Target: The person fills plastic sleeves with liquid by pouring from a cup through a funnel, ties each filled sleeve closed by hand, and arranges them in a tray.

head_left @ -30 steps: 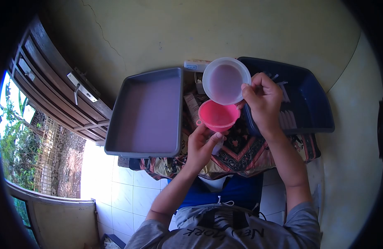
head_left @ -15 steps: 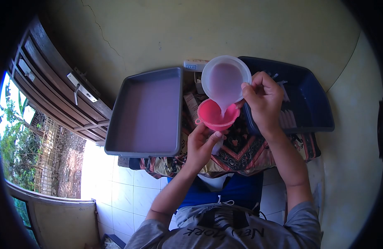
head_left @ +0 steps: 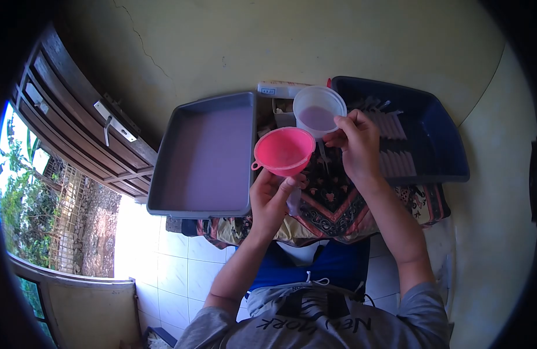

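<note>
My left hand grips the neck of a pink funnel, whose wide mouth faces up. Below the funnel a small clear plastic bag hangs by my fingers, partly hidden by them. In my right hand, pinched at the rim, is a translucent plastic cup with some pale purple liquid in the bottom. The cup is up and right of the funnel, apart from it, and nothing pours from it.
To the left a grey tray holds purple liquid. On the right, a dark blue tub contains rows of slim filled bags. Both stand on a patterned cloth. A white cylinder-like object lies behind, by the wall.
The cup has tipped back from pouring, and its stream into the funnel has stopped. My left hand has shifted left with the funnel, away from the cup.
</note>
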The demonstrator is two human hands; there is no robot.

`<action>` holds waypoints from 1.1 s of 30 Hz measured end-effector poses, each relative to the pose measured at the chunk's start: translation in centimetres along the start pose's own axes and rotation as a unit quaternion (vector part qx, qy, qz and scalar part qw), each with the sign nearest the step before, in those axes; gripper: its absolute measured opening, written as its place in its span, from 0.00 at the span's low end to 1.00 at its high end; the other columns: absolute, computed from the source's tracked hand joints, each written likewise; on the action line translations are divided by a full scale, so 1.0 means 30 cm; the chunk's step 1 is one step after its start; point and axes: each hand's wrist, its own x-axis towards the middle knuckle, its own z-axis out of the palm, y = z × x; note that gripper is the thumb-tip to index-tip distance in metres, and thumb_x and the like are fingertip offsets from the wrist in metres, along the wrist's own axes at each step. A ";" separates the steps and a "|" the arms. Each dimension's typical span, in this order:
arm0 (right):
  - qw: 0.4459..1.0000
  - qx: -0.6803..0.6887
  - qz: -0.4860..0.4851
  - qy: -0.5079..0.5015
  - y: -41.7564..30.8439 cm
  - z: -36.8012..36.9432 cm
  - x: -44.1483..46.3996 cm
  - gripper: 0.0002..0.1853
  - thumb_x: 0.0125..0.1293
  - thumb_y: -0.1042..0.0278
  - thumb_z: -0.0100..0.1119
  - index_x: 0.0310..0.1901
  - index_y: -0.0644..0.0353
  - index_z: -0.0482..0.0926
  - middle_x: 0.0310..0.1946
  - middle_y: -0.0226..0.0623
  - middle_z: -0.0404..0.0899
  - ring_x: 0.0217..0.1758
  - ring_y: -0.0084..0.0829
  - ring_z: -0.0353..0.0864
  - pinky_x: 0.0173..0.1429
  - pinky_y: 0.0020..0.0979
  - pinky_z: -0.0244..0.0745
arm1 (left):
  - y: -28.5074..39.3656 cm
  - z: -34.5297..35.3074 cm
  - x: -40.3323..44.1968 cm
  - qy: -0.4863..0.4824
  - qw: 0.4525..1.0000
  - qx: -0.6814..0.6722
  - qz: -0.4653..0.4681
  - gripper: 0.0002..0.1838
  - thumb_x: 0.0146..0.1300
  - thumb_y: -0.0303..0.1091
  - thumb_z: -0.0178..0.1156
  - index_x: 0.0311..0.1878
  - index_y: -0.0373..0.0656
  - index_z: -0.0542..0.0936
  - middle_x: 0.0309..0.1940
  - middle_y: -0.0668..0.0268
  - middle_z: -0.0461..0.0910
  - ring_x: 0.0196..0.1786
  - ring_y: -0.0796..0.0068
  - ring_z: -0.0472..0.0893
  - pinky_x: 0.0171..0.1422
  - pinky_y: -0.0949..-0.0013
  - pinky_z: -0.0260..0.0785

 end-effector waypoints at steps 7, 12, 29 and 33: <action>0.995 -0.038 0.082 0.048 0.243 -0.084 -0.042 0.08 0.63 0.74 0.56 0.28 0.64 0.70 0.23 0.40 0.78 0.22 0.31 0.83 0.27 0.26 0.82 | -0.018 -0.027 0.011 0.033 0.999 -0.002 0.023 0.12 0.66 0.32 0.58 0.48 0.34 0.74 0.36 0.61 0.82 0.36 0.75 0.80 0.45 0.72 0.70; 0.993 -0.087 0.080 0.024 0.324 -0.093 -0.070 0.08 0.64 0.74 0.56 0.28 0.61 0.69 0.22 0.36 0.77 0.23 0.29 0.82 0.29 0.25 0.81 | -0.032 -0.033 0.008 0.039 0.999 -0.002 0.027 0.12 0.66 0.31 0.57 0.49 0.33 0.73 0.36 0.61 0.82 0.37 0.74 0.80 0.46 0.71 0.71; 0.981 -0.051 0.174 0.065 0.444 -0.195 -0.070 0.13 0.65 0.66 0.58 0.27 0.61 0.68 0.21 0.34 0.74 0.20 0.30 0.81 0.26 0.28 0.82 | -0.049 -0.043 -0.001 0.038 0.999 -0.008 0.015 0.12 0.67 0.31 0.57 0.48 0.33 0.73 0.35 0.61 0.81 0.37 0.74 0.80 0.45 0.71 0.71; 0.951 -0.124 0.281 0.028 0.380 -0.218 -0.122 0.15 0.66 0.61 0.57 0.25 0.58 0.69 0.20 0.31 0.72 0.18 0.27 0.78 0.26 0.25 0.79 | -0.045 -0.040 0.000 0.044 0.999 -0.007 0.012 0.12 0.66 0.31 0.58 0.47 0.33 0.74 0.35 0.61 0.81 0.36 0.75 0.80 0.45 0.71 0.71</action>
